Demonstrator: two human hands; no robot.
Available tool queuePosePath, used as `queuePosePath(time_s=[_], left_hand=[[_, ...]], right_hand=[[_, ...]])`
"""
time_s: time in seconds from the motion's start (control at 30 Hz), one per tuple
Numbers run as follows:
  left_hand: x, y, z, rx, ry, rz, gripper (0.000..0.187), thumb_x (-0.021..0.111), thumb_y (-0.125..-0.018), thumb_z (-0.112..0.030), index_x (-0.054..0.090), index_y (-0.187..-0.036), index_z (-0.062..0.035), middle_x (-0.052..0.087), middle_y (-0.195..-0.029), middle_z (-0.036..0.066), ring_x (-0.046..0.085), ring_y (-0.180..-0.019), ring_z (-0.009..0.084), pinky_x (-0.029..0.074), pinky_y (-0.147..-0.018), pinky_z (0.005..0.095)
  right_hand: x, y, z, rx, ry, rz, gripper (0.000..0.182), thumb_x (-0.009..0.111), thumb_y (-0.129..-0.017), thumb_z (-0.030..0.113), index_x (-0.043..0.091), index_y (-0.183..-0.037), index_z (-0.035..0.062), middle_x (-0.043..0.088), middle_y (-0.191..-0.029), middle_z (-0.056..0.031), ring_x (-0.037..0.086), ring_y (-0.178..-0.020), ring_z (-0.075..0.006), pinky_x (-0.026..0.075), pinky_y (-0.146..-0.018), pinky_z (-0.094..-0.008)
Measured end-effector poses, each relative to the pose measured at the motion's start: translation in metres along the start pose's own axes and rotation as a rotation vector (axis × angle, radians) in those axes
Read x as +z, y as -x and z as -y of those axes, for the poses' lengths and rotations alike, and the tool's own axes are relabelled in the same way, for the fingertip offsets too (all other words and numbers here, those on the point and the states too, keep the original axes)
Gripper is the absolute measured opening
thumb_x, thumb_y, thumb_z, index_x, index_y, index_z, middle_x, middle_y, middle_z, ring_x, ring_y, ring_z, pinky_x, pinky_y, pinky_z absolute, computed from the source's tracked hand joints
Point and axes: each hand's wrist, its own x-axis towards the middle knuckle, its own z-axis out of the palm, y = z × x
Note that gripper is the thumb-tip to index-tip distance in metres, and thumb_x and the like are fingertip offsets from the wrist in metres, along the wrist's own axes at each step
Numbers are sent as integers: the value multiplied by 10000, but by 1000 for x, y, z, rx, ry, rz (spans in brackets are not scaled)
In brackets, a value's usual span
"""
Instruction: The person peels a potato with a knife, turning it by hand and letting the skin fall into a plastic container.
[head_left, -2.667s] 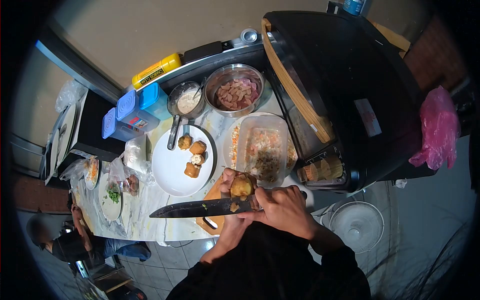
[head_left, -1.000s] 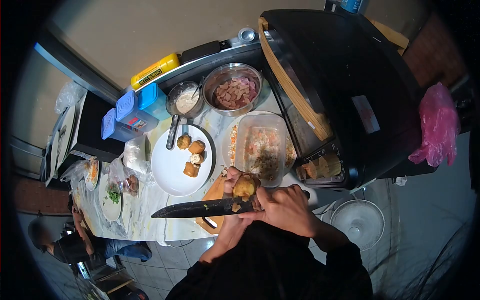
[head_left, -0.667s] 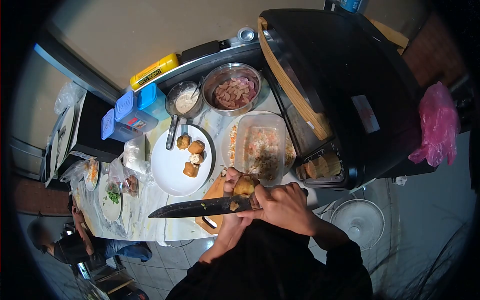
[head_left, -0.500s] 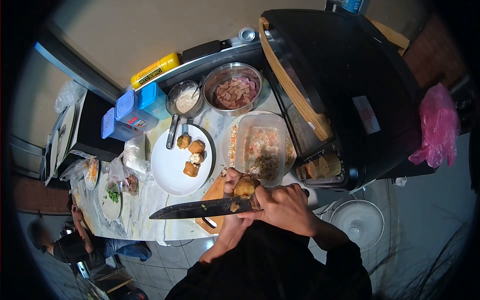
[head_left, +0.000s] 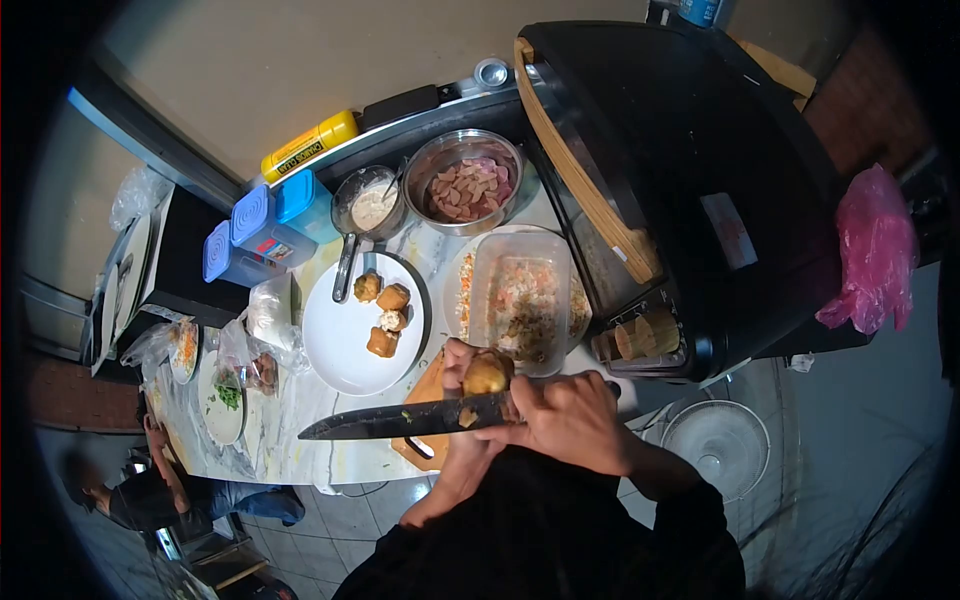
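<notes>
My left hand (head_left: 466,458) grips a golden-brown piece of fried tofu (head_left: 487,376) from below and behind. In my right hand (head_left: 575,420) is a large dark-bladed knife (head_left: 385,421), its blade flat and pointing left, just in front of the tofu. Small crumbs stick to the blade. Partly covered by the knife and my left hand lies a wooden cutting board (head_left: 428,390). Several browned tofu pieces (head_left: 393,297), one with pale filling showing, sit on a white plate (head_left: 335,345). Behind my hands a clear plastic tub (head_left: 553,262) holds a chopped orange-and-white mixture.
Behind stand a steel bowl of sliced meat (head_left: 468,190), a small pan of white batter (head_left: 372,205) and lidded containers (head_left: 252,215). A black oven (head_left: 690,130) fills the right. Plates and plastic bags (head_left: 235,340) lie left. Another person (head_left: 150,495) is at lower left.
The tofu has turned slightly in my left hand, showing a smoother, lighter face. The knife and my right hand stay almost in place.
</notes>
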Motion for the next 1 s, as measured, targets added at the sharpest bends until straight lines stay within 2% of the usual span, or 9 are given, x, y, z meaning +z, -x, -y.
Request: queuePosePath(time_s=[0.1, 0.13, 0.23, 0.37, 0.43, 0.53, 0.67, 0.97, 1.0], left_hand=[[11, -1, -5, -19, -60, -57, 183, 442, -953, -295, 434, -931, -113, 514, -859, 8, 537, -814, 111, 462, -705, 268], [12, 0, -4, -69, -81, -100, 173, 435, -953, -288, 419, -909, -121, 502, -849, 4, 531, -806, 107, 460, -706, 266], [1, 1, -2, -82, -34, -63, 275, 468, -952, -384, 390, -1010, -127, 514, -947, 54, 545, -877, 178, 480, -748, 308], [-1, -2, -2, -74, -27, 11, 315, 485, -946, -422, 397, -1022, -130, 524, -972, 57, 554, -900, 185, 487, -764, 317], [13, -2, -4, -52, -54, -32, 311, 459, -967, -435, 424, -926, -128, 517, -870, 3, 536, -828, 105, 476, -700, 259], [0, -4, -1, -47, -74, -27, 360, 491, -941, -470, 400, -1022, -131, 516, -957, 54, 548, -882, 174, 491, -742, 306], [0, -4, -1, -39, -54, -51, 359, 496, -940, -466, 394, -997, -127, 512, -938, 50, 548, -862, 168, 494, -715, 298], [-8, -3, 1, 3, -113, -10, 180, 462, -971, -254, 372, -945, -100, 512, -907, 40, 549, -822, 150, 494, -697, 275], [7, 1, 5, -49, -162, -176, 153, 451, -970, -217, 362, -932, -99, 506, -897, 39, 549, -811, 144, 493, -691, 268]], right_hand=[[3, 2, 0, 13, -24, -18, 578, 538, -843, 622, 507, -690, 66, 522, -430, -79, 596, -401, -257, 458, -385, -353], [8, 6, 0, 78, -35, 56, 615, 598, -776, 655, 568, -814, 42, 537, -466, -68, 579, -420, -264, 409, -424, -383], [10, 7, -1, 87, -37, 52, 619, 594, -784, 651, 569, -820, 34, 541, -472, -75, 577, -419, -266, 409, -425, -385], [11, 5, -2, 104, -79, 66, 614, 588, -794, 647, 562, -803, 34, 545, -479, -80, 579, -423, -267, 415, -431, -388], [10, 5, -2, 115, -60, 54, 599, 588, -799, 640, 553, -784, 42, 551, -487, -80, 587, -435, -264, 424, -441, -388], [11, 3, -3, 109, -55, 43, 590, 598, -792, 638, 547, -774, 50, 550, -486, -80, 591, -444, -268, 431, -450, -385], [17, 2, -4, 101, -83, 13, 589, 612, -780, 635, 548, -779, 49, 553, -489, -82, 593, -449, -276, 432, -448, -388], [20, -2, -3, 156, -54, 38, 584, 606, -777, 643, 574, -795, 60, 566, -502, -77, 597, -454, -279, 441, -440, -384], [16, -6, -5, 146, -37, 10, 580, 602, -783, 640, 582, -791, 61, 567, -503, -78, 595, -452, -279, 441, -436, -383]])
